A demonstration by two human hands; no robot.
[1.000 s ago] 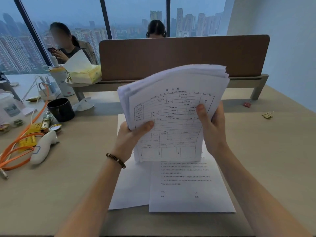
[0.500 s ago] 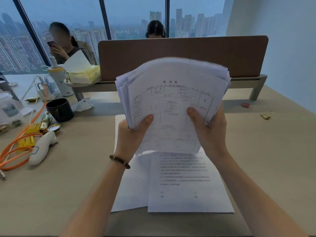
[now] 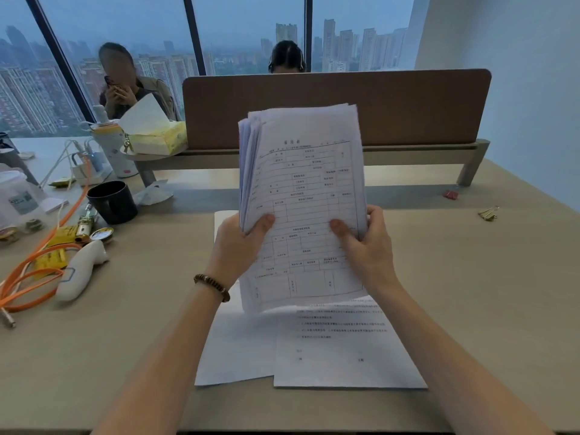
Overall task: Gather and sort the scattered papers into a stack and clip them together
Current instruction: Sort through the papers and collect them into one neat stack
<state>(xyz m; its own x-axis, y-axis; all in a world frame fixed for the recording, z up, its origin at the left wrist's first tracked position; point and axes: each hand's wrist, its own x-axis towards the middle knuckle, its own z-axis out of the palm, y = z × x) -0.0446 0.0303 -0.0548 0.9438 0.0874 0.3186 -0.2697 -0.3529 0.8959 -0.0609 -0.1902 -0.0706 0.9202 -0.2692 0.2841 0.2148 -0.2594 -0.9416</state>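
A thick stack of white papers (image 3: 303,183) stands upright above the desk, a printed form with a table on its front sheet. My left hand (image 3: 238,246) grips the stack's left edge, thumb on the front. My right hand (image 3: 367,243) grips the right edge the same way. Below the stack two more sheets lie flat on the desk: a printed page (image 3: 345,346) on the right overlapping a blank-looking sheet (image 3: 238,346) on the left. A gold binder clip (image 3: 488,212) lies far right on the desk, and a small red clip (image 3: 450,194) sits behind it.
A brown divider panel (image 3: 408,108) runs across the back of the desk (image 3: 470,293). At the left are a black mug (image 3: 113,200), a white handheld device (image 3: 83,268), orange cable (image 3: 34,268), a tissue box (image 3: 157,138) and a bottle (image 3: 113,149). Two people sit behind.
Both hands have turned the stack from a landscape tilt to upright portrait and shifted their grip to its lower sides. The sheets on the desk have not moved.
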